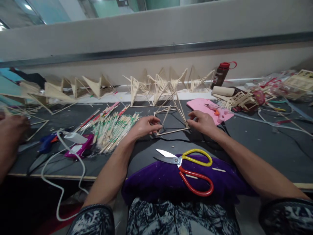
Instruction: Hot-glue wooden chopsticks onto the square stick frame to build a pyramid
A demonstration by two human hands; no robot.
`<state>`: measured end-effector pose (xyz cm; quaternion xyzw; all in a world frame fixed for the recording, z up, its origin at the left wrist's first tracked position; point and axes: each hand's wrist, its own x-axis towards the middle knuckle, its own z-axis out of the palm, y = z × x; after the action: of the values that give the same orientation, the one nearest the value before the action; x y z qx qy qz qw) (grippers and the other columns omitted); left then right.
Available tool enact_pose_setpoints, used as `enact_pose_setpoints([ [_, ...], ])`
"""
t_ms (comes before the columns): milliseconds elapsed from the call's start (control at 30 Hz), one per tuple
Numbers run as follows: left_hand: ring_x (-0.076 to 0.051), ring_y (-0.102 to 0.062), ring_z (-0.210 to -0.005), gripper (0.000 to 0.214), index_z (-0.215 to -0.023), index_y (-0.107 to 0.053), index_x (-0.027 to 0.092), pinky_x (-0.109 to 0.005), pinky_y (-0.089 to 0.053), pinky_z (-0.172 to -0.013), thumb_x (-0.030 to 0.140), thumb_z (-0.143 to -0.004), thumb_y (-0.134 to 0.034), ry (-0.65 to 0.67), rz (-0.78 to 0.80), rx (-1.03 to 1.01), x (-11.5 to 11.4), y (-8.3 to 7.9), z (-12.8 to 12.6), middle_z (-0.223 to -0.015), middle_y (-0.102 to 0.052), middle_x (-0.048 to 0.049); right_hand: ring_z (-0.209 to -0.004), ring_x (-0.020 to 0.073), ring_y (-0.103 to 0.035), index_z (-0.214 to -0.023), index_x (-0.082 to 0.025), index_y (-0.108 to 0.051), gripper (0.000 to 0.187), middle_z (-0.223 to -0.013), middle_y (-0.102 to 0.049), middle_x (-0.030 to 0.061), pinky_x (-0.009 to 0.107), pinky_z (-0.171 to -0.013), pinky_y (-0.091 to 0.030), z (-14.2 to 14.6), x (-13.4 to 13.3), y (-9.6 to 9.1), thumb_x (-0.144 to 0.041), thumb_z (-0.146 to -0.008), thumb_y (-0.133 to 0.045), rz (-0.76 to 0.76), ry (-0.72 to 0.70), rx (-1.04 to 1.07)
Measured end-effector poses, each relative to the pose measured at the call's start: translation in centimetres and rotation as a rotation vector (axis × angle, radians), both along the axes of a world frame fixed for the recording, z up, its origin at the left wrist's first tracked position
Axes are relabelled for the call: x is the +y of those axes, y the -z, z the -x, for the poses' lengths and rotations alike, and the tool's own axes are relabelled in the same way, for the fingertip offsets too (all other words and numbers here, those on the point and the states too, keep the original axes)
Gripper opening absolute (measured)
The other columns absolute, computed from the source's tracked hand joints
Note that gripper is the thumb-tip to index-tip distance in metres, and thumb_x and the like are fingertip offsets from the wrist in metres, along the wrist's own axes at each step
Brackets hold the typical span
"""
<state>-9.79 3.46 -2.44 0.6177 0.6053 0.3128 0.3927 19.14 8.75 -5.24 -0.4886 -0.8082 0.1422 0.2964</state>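
Observation:
A frame of thin wooden sticks (174, 130) stands on the dark table in front of me, its peak leaning up at the back. My left hand (148, 126) is at its left corner, fingers curled in against the sticks there. At the right corner, the thumb and fingers of my right hand (202, 122) pinch the frame. Nearer to me lies a pair of scissors (179, 160) with one yellow and one red handle, blades parted and pointing left. The scissors rest partly on a purple cloth (146, 178).
Finished-looking stick models (139, 89) line the wall. Packets of wooden sticks (117, 130), a magenta power strip (80, 147) and a blue glue gun (47, 142) lie left. A pink glue gun (221, 114) and a bottle (221, 75) are right. Another person's hand (13, 127) works far left.

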Motion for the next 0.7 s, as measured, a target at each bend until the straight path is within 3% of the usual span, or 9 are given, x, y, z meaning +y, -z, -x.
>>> enact_pose_setpoints([
  [233, -0.009, -0.058, -0.05, 0.029, -0.088, -0.068, 0.015, -0.02, -0.043, -0.046, 0.036, -0.069, -0.07, -0.155, -0.146, -0.229, -0.1, -1.1, 1.1, -0.069, -0.066, -0.0007, -0.08, 0.0184, -0.065, -0.103, -0.019, -0.069, 0.028, -0.093, -0.073, 0.0046, 0.029, -0.07, -0.047, -0.2, 0.4, 0.8, -0.034, -0.083, -0.057, -0.03, 0.003, 0.005],
  [533, -0.01, -0.056, -0.045, 0.019, -0.071, -0.067, 0.013, -0.021, -0.045, -0.046, 0.03, -0.063, -0.071, -0.22, -0.171, -0.159, -0.3, -0.8, -0.9, -0.053, -0.061, 0.0013, -0.083, 0.0193, -0.065, -0.104, -0.019, -0.068, 0.028, -0.095, -0.073, 0.0053, 0.029, -0.07, -0.047, -0.4, 0.5, 0.9, -0.034, -0.085, -0.055, -0.059, -0.022, -0.047],
  [700, -0.009, -0.058, -0.046, 0.021, -0.07, -0.063, 0.015, -0.02, -0.046, -0.046, 0.034, -0.065, -0.071, -0.255, -0.23, -0.21, 0.2, -0.3, -0.3, -0.056, -0.061, 0.0019, -0.081, 0.0188, -0.065, -0.104, -0.02, -0.068, 0.027, -0.095, -0.073, 0.0048, 0.029, -0.069, -0.046, -0.6, 0.6, 0.7, -0.034, -0.085, -0.056, -0.064, -0.005, -0.058],
])
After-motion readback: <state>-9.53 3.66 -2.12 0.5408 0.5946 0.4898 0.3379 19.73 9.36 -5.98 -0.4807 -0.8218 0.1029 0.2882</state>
